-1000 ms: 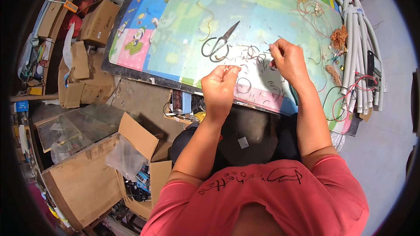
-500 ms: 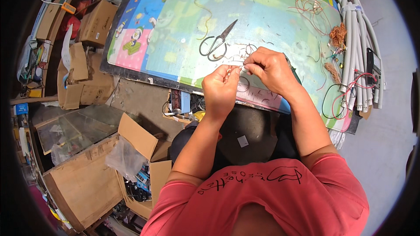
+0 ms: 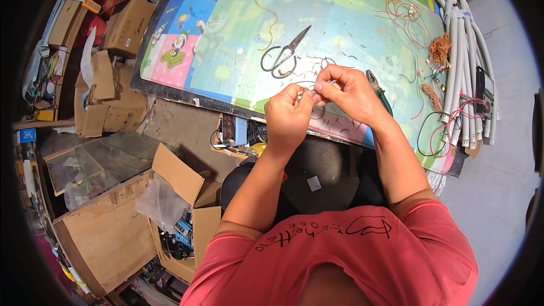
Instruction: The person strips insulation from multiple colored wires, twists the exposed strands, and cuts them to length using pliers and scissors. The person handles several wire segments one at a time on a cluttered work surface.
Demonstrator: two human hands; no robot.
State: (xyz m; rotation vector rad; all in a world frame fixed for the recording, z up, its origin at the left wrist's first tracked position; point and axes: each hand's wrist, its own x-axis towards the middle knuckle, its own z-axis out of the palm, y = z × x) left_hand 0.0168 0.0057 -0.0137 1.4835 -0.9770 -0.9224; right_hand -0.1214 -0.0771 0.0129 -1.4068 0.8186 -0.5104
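Observation:
My left hand (image 3: 288, 114) and my right hand (image 3: 350, 95) meet over the near edge of the table, both with fingers pinched. Between the fingertips is a thin wire; its ends are mostly hidden, and a dark loop (image 3: 319, 113) shows just below. Black-handled scissors (image 3: 299, 38) lie with their blades partly apart, beyond my left hand. Close to the right wrist rest pliers with dark green handles (image 3: 384, 101). Short dark wire scraps (image 3: 309, 72) are scattered around the fingers, and a yellowish wire (image 3: 274, 22) curls farther back.
The table carries a colourful printed mat (image 3: 226, 68). On its right are tangled thin wires (image 3: 405, 11), copper strands (image 3: 439, 50), a bundle of white tubes (image 3: 455, 73) and a dark meter (image 3: 484, 88) with red and black leads. Cardboard boxes (image 3: 127, 25) stand left; an opened carton (image 3: 207, 232) sits lower left.
My right hand has turned and its fingers have curled in more, still meeting the left fingertips. More of the pliers shows beside the right wrist. The view has shifted slightly.

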